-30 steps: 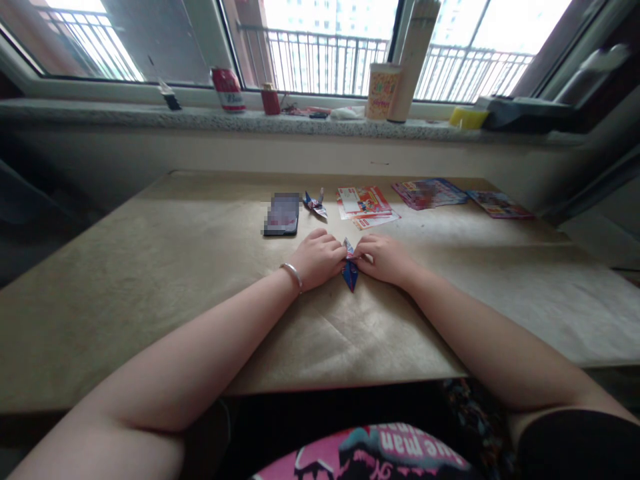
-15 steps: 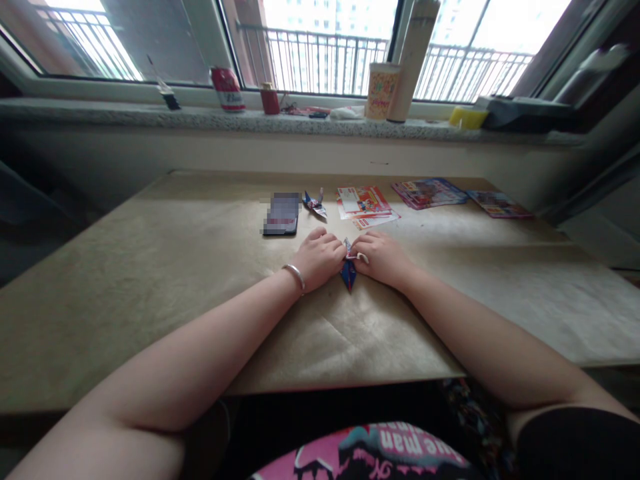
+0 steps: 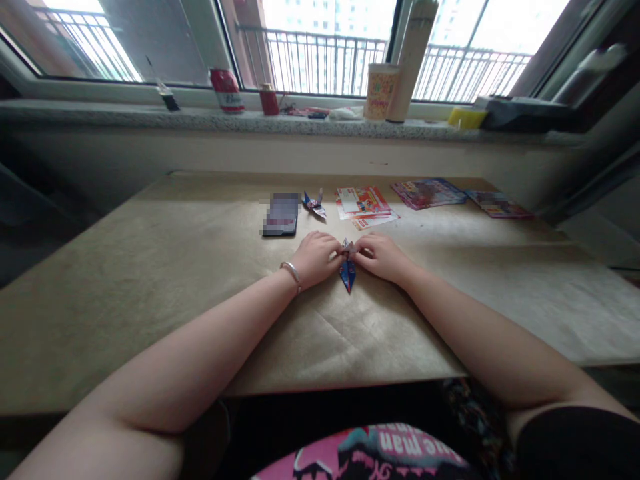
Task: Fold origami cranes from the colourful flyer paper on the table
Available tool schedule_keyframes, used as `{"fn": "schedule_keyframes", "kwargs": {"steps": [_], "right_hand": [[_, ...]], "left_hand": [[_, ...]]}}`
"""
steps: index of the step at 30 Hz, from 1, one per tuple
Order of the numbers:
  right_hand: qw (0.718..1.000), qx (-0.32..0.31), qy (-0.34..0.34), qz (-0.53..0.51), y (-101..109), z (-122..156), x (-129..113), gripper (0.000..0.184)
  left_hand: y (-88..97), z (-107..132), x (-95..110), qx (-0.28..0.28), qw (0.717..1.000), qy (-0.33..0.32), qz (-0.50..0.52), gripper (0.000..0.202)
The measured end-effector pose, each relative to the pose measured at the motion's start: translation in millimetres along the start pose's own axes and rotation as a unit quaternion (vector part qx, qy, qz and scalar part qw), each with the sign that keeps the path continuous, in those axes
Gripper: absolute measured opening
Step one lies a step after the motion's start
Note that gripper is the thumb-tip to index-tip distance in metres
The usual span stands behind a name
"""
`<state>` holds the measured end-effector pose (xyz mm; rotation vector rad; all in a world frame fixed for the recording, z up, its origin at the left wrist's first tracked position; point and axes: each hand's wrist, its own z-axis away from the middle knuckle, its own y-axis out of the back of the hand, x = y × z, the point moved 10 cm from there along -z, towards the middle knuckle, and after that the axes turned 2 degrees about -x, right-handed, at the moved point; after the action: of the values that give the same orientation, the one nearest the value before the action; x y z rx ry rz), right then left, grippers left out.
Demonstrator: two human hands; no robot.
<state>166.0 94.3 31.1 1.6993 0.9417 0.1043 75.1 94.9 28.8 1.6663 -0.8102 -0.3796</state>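
A small folded paper piece [image 3: 347,271], blue and red with a pointed lower tip, lies on the brown paper-covered table [image 3: 175,267] between my hands. My left hand [image 3: 316,258], with a silver bracelet on its wrist, pinches the piece's upper left side with curled fingers. My right hand [image 3: 380,256] pinches the upper right side, its fingertips meeting the left hand's at the top of the fold. Both forearms rest on the table.
A dark phone [image 3: 281,213] lies beyond my left hand, with a finished folded paper crane [image 3: 315,203] beside it. Printed colour sheets [image 3: 365,203] and more leaflets [image 3: 430,192] lie at the back right. The window sill [image 3: 150,119] holds a can, cups and clutter.
My fingertips have shifted up to the top of the folded piece and pinch it tighter; a small flap that stuck out at the right half a second ago is now pressed in.
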Motion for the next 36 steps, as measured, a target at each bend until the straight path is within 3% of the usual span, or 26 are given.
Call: {"fn": "schedule_keyframes", "kwargs": {"steps": [6, 10, 18, 33, 36], "right_hand": [[0.996, 0.006, -0.086, -0.015, -2, -2, 15, 0.018], [0.996, 0.015, -0.092, -0.018, -4, -3, 18, 0.016], [0.994, 0.032, -0.031, 0.101, 2, -3, -1, 0.012], [0.99, 0.038, -0.117, 0.067, 2, -1, 15, 0.011], [0.987, 0.04, -0.131, 0.08, 5, 0, 18, 0.011]], "left_hand": [[-0.1, -1, -17, 0.022, 0.996, 0.067, 0.045, 0.024], [-3.0, -2, -29, 0.016, 0.99, 0.119, 0.072, 0.022], [-1.7, -4, -27, 0.029, 0.993, 0.101, 0.054, 0.02], [-0.3, -2, -24, 0.033, 0.993, 0.092, 0.06, 0.018], [3.3, 1, -17, 0.044, 0.994, 0.063, 0.079, 0.014]]}}
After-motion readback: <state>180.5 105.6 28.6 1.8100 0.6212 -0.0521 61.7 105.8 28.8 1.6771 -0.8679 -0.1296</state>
